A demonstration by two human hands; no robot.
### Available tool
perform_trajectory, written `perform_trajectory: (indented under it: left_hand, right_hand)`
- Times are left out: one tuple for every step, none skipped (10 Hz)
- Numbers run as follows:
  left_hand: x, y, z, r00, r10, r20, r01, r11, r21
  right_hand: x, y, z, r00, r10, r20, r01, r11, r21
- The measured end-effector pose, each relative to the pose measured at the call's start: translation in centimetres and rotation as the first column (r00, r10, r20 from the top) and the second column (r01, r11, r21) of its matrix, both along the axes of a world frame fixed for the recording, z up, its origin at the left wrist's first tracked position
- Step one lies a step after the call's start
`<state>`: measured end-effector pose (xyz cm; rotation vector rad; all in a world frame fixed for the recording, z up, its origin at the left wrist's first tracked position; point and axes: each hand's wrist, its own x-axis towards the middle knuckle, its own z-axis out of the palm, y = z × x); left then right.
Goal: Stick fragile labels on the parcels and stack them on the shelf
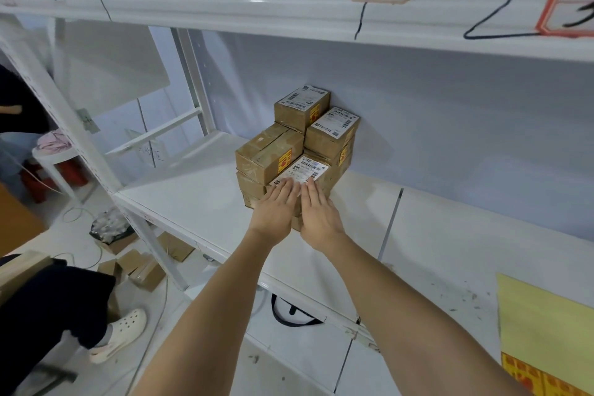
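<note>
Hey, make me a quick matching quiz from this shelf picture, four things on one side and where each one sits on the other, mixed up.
Things:
1. front parcel
2. topmost parcel
3. yellow label sheet
4. loose cardboard boxes

Places:
A. on the floor beside the shelf leg
B. near the shelf's right edge
C. under both hands, left hand and right hand
D. highest on the stack, by the back wall

Pairs: 1-C, 2-D, 3-B, 4-A

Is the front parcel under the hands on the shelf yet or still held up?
On the shelf, in the stack. Front parcel sits level against its neighbours; both hands, left hand and right hand, lie flat on it.
</note>
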<state>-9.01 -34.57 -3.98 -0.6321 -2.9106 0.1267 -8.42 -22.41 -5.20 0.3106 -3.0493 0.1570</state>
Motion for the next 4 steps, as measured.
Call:
perform_trajectory:
  left_hand:
    - [-0.3, 0.6, 1.0, 0.998, 0.039, 0.055, -0.038, 0.999, -0.023]
    - [-0.7, 1.1, 1.9, 0.993, 0.071, 0.095, -0.068, 0.997, -0.037]
    - [-0.6, 1.4, 1.9, 0.988, 0.1, 0.115, -0.099, 0.995, -0.015]
    - [0.3, 2.3, 1.6, 0.996, 0.088, 0.023, -0.088, 0.996, -0.01]
  right_hand:
    - [-0.1, 0.4, 0.8, 0.999, 0.013, 0.032, -0.015, 0.998, 0.06]
    - [-0.3, 0.5, 2.5, 0.997, 0.024, 0.076, -0.027, 0.999, 0.037]
    - [0.1, 0.9, 3.7, 0.996, 0.016, 0.088, -0.017, 1.0, 0.011]
    - [1.3, 2.6, 3.9, 0.995, -0.008, 0.096, 0.006, 1.0, 0.014]
